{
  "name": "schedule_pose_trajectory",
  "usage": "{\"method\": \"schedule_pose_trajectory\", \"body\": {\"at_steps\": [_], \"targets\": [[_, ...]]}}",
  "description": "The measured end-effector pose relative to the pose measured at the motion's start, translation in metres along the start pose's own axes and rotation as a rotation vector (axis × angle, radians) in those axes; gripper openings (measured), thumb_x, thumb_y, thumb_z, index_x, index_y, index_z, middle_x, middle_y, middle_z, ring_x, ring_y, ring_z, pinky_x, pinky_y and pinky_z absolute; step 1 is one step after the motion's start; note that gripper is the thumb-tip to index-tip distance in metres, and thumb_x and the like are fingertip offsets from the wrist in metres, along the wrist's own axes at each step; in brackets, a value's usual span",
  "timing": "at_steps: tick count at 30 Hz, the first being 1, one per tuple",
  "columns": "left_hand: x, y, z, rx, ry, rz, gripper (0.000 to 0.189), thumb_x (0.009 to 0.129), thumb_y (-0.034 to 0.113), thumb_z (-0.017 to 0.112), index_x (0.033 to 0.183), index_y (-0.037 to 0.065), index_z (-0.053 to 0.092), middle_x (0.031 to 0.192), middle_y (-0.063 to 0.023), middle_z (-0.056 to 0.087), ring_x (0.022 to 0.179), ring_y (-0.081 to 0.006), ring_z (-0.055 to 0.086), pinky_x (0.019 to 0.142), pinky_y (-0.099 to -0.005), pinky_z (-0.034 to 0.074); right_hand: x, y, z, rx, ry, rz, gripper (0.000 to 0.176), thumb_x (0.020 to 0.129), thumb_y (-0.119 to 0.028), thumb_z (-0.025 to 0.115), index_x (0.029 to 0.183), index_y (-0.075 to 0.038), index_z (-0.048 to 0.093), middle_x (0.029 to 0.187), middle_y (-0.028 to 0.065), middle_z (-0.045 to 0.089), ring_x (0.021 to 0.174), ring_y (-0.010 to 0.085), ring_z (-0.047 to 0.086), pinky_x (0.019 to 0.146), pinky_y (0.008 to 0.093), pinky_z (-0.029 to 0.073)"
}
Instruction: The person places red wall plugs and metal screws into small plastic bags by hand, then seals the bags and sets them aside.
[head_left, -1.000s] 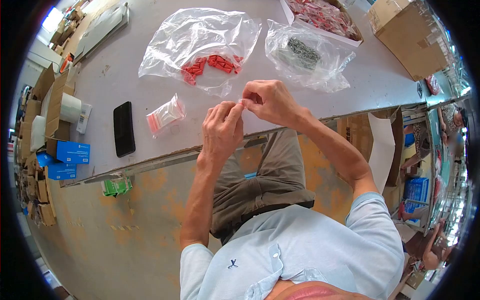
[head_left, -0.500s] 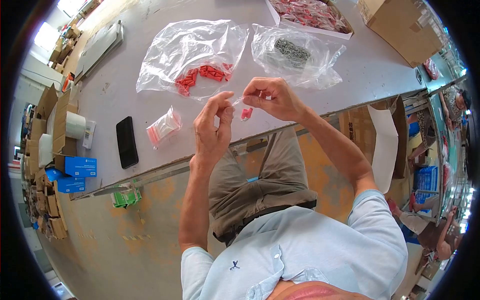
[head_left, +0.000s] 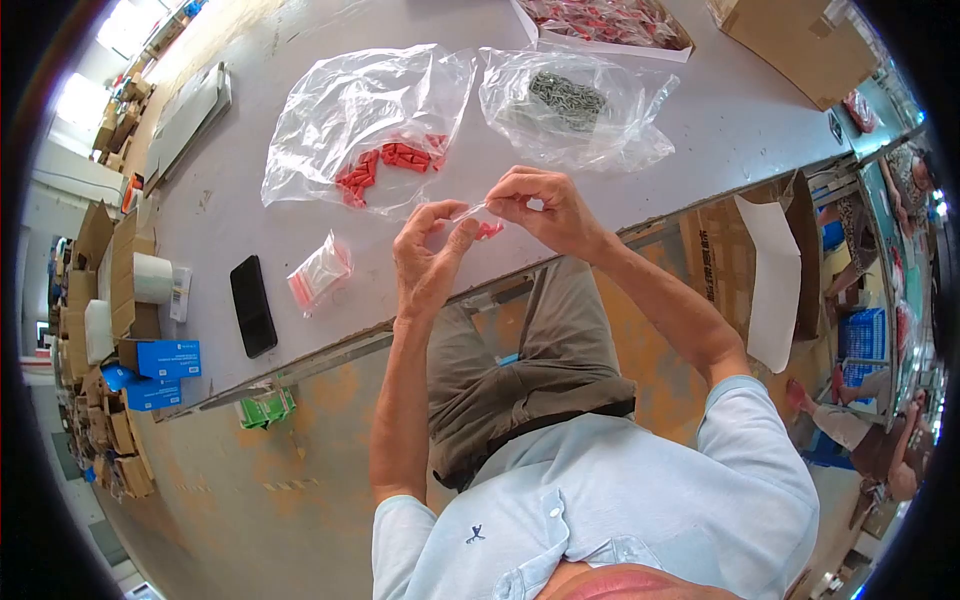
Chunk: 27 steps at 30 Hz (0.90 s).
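A small clear plastic bag (head_left: 471,212) is stretched between my two hands just above the table's near edge. My left hand (head_left: 430,258) pinches one side of it between thumb and fingers. The other side is pinched by the fingertips of my right hand (head_left: 548,212). Small red plastic pieces (head_left: 489,231) show just below the bag, partly hidden by my fingers. Left of my left hand lies a pack of small clear bags with red edges (head_left: 320,274). Beyond my hands, a large clear bag (head_left: 330,110) has several red tubular pieces (head_left: 405,156) at its opening.
Another clear bag (head_left: 635,140) contains grey metal screws or similar pieces (head_left: 567,101). A white box (head_left: 610,45) of filled packets and a cardboard box (head_left: 795,45) stand at the back. A black phone (head_left: 253,306) lies left. Other people sit at far right.
My left thumb and fingers have closed in on the small bag, which is now drawn between both hands. The whole view has shifted slightly.
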<state>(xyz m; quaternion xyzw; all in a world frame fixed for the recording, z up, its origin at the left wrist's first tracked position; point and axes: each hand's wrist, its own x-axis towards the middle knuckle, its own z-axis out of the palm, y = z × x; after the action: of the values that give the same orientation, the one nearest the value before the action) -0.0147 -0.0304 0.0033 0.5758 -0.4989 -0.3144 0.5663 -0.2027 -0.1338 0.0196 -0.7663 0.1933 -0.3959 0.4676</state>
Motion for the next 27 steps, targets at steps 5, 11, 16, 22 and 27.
{"method": "schedule_pose_trajectory", "body": {"at_steps": [5, 11, 16, 22, 27], "targets": [[0.004, -0.002, 0.009, -0.198, 0.007, -0.023, 0.011, 0.092, 0.004, 0.076, 0.102, 0.001, 0.073, 0.099, -0.0049, 0.07, 0.091, -0.0116, 0.065, 0.082, -0.026, 0.054, 0.003, -0.001, -0.003, 0.007, -0.074, 0.053, 0.01, 0.096, -0.009, 0.074, 0.102, -0.002, 0.074, 0.092, 0.003, 0.07, 0.081, 0.0086, 0.062, 0.072, 0.0253, 0.052], [0.004, 0.004, 0.014, -0.249, 0.028, -0.12, 0.009, 0.095, 0.001, 0.072, 0.104, 0.0, 0.071, 0.094, -0.0012, 0.069, 0.087, -0.0085, 0.064, 0.079, -0.0231, 0.053, 0.004, 0.017, -0.001, 0.151, -0.098, 0.214, 0.019, 0.1, -0.016, 0.071, 0.106, 0.002, 0.069, 0.091, 0.0019, 0.069, 0.086, 0.0076, 0.064, 0.077, 0.0252, 0.055], [0.008, -0.005, 0.011, -0.418, -0.029, -0.158, 0.01, 0.096, 0.0, 0.069, 0.106, -0.001, 0.07, 0.096, -0.0013, 0.069, 0.088, -0.0084, 0.064, 0.081, -0.0233, 0.052, 0.006, 0.022, 0.003, 0.187, -0.077, 0.241, 0.018, 0.104, -0.017, 0.065, 0.103, 0.001, 0.067, 0.087, 0.0004, 0.066, 0.08, 0.0065, 0.06, 0.073, 0.0243, 0.052], [0.01, -0.001, 0.017, -0.378, -0.038, -0.153, 0.01, 0.096, 0.0, 0.069, 0.106, -0.001, 0.07, 0.098, -0.0024, 0.07, 0.088, -0.0086, 0.065, 0.08, -0.0235, 0.053, 0.006, 0.02, 0.002, 0.19, -0.039, 0.265, 0.019, 0.104, -0.018, 0.066, 0.102, 0.0, 0.066, 0.084, -0.0009, 0.063, 0.078, 0.0053, 0.056, 0.07, 0.0228, 0.049], [0.012, -0.005, 0.018, -0.337, -0.009, -0.182, 0.009, 0.094, 0.002, 0.074, 0.102, 0.0, 0.071, 0.094, -0.0034, 0.072, 0.085, -0.0081, 0.066, 0.076, -0.0231, 0.056, 0.005, 0.024, 0.004, 0.187, -0.083, 0.219, 0.018, 0.103, -0.017, 0.066, 0.106, 0.001, 0.067, 0.087, -0.0005, 0.064, 0.08, 0.0055, 0.058, 0.071, 0.0234, 0.051]]}}
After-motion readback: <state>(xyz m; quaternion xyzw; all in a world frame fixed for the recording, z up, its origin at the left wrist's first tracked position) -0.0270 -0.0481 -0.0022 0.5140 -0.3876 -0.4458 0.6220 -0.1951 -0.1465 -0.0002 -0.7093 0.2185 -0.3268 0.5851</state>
